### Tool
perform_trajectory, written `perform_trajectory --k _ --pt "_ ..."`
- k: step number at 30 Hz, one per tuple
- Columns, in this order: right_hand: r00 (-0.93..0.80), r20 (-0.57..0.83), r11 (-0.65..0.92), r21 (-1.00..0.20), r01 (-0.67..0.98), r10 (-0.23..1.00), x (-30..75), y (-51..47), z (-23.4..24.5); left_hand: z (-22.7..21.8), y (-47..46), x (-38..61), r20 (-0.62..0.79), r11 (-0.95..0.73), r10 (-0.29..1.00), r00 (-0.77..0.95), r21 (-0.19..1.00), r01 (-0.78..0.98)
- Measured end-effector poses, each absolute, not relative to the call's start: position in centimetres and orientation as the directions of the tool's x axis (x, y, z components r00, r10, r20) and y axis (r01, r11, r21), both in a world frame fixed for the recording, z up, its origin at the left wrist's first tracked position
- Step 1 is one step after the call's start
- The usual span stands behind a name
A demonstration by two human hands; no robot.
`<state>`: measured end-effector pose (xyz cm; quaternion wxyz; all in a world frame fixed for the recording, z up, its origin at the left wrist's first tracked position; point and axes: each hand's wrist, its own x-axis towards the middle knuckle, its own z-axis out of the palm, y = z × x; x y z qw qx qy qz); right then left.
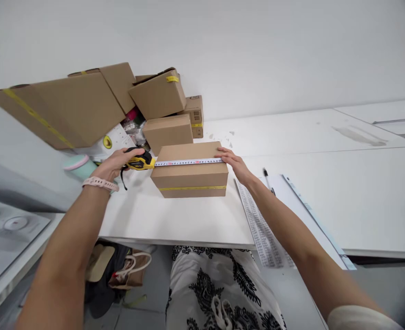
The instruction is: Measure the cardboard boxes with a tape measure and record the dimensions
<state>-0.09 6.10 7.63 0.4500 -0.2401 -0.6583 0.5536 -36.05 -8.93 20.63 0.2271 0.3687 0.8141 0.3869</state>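
A closed cardboard box (190, 176) with a yellow strip along its near side sits on the white table. Across its top lies the pulled-out blade of a tape measure (138, 161), which has a yellow and black case and a black strap. My left hand (118, 162) is wrapped round that case, just off the box's left edge. At the box's right edge, my right hand (234, 163) presses the blade's end down with its fingers close together. The very tip of the blade is hidden under those fingers.
More cardboard boxes (157, 94) are stacked against the wall, with a large box (64, 107) leaning at left. A mint cup (80, 166) stands beside my left wrist. Printed sheets (257, 215) and a pen (267, 178) lie at right, overhanging the table's front edge.
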Motion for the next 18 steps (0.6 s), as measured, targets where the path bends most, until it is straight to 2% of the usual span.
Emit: perform_trajectory --k 12,18 --pt "-0.437 0.337 0.317 -0.941 -0.122 0.834 -0.6 6.4 7.5 21.5 -8.4 -36.9 -0.115 0.428 0.795 -0.596 0.801 0.417" --pt "-0.435 0.351 0.335 -0.935 -0.114 0.829 -0.7 6.6 7.3 20.7 -8.6 -38.4 -0.117 0.409 0.777 -0.619 0.841 0.354"
